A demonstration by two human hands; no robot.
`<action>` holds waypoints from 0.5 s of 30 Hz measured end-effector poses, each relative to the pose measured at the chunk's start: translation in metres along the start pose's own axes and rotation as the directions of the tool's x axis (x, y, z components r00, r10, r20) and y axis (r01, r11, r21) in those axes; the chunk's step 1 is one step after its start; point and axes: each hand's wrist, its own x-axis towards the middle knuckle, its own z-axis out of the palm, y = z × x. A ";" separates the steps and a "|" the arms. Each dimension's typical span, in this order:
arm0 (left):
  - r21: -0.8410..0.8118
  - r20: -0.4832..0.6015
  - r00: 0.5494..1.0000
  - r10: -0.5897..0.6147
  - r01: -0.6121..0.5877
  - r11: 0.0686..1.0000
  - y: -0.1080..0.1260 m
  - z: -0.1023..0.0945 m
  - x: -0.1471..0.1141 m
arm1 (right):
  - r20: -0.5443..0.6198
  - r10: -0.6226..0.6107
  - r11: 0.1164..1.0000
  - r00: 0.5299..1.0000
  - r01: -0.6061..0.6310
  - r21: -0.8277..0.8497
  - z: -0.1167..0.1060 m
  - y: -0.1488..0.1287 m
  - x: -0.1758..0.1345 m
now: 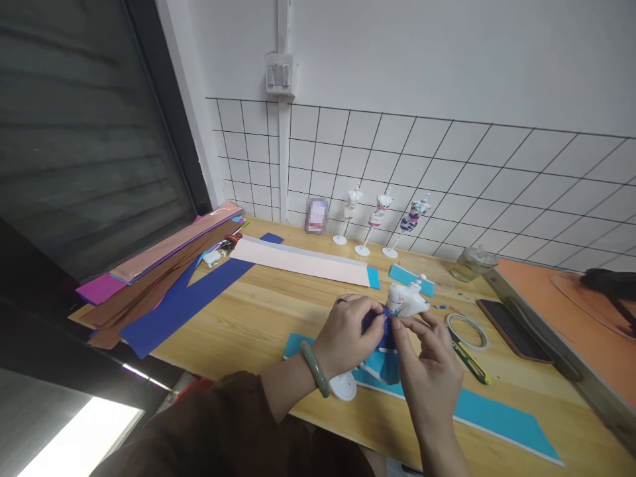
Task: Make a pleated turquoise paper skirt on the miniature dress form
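A small white dress-form mannequin [405,299] leans between my hands, its neck toward the upper right and its round white base [342,386] near my left wrist. Dark blue paper [387,339] wraps its waist, and a light blue pleated piece [381,366] hangs below. My left hand [354,328] pinches the dark blue paper at the waist from the left. From the right, my right hand [431,351] has thumb and fingers closed around the mannequin's waist and lower torso. Beneath both hands lies a long light blue paper strip [501,417].
Three mannequins on stands [390,252] line the wall grid. Right of my hands are a tape roll [467,331], a green cutter [474,366] and a phone [514,330]. A glass cup [472,264] stands behind. Pale pink strips [303,260] and dark blue paper [189,308] lie left.
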 end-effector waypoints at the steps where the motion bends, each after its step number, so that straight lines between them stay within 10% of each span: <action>1: 0.004 -0.002 1.000 0.006 -0.006 1.000 0.001 0.000 0.000 | -0.010 -0.005 1.000 1.000 0.005 -0.007 0.000 0.000 0.000; 15: 0.007 -0.008 0.996 0.093 -0.093 0.996 0.004 0.001 -0.005 | -0.159 -0.056 0.995 0.986 0.042 -0.091 0.004 0.002 -0.003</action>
